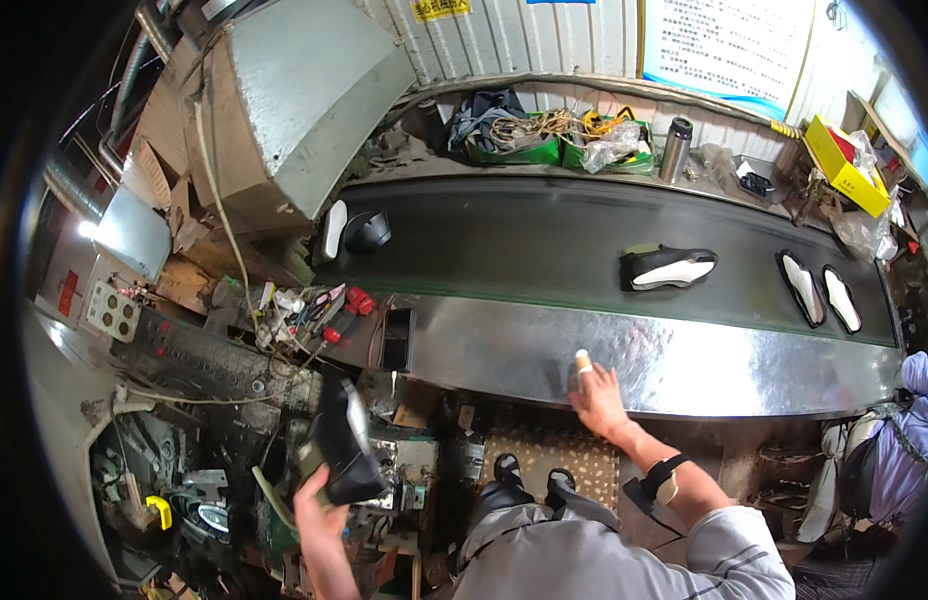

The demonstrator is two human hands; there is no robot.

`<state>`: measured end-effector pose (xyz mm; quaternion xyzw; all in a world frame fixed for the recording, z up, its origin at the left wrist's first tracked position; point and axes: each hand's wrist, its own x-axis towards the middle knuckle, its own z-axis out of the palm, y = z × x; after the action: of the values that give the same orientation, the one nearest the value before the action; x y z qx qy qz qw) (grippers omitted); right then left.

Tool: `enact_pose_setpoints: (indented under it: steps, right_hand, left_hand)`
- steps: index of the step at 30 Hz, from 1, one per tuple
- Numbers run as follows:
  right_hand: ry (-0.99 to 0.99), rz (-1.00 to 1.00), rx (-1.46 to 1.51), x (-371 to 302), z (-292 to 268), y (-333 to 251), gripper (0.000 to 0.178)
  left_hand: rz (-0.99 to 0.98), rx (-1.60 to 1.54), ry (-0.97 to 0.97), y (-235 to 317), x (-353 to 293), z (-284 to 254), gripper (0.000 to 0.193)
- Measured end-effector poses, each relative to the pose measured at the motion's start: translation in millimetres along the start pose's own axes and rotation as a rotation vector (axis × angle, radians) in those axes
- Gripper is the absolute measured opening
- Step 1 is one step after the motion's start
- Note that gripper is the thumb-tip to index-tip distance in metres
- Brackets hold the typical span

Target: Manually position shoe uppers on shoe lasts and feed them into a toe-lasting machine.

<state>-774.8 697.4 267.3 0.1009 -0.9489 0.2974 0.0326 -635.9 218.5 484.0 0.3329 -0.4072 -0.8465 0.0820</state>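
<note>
My left hand (pixel 324 510), lower left, grips a black shoe (pixel 344 455) with a white sole, held tilted beside the machine. Over the front edge of the shiny metal ledge (pixel 484 345), my right hand (pixel 599 400) holds nothing; its fingers are apart and one wears a pale fingertip cover (pixel 583 361). Beyond the ledge runs a dark conveyor belt (pixel 514 245). A black shoe with its white sole showing (pixel 674 270) lies on it, and two more soles (pixel 802 287) are at the far right. At the belt's left end sit another white-soled shoe (pixel 334 228) and a black shoe (pixel 368 231).
A phone (pixel 398 338) lies on the ledge's left end, beside cluttered tools and red-capped items (pixel 356 302). Behind the belt stand green bins (pixel 524 150), a steel flask (pixel 676 148) and a yellow box (pixel 846 165). A large metal hood (pixel 304 80) rises at the left.
</note>
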Motion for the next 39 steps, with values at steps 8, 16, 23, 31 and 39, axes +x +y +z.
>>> enact_pose_setpoints:
  steps: [8, 16, 23, 31, 39]
  right_hand:
    - [-0.058, 0.018, -0.034, -27, 2, 2, 0.068]
    - [-0.094, 0.608, -0.119, -28, -29, -6, 0.078]
    - [0.098, 0.665, -0.075, -47, -9, 10, 0.079]
    - [0.045, 0.618, -0.037, -31, -13, 6, 0.069]
    - [-0.143, 0.548, -0.089, -16, -22, 12, 0.064]
  left_hand:
    - [-0.346, 0.293, -0.513, -108, 233, 216, 0.039]
    - [-0.420, 0.375, -0.718, -213, 376, 367, 0.047]
    - [-0.317, 0.748, -0.592, -239, 405, 373, 0.038]
    - [0.523, 1.239, -0.995, -190, 368, 285, 0.026]
    - [0.811, 1.498, -1.352, -188, 305, 259, 0.036]
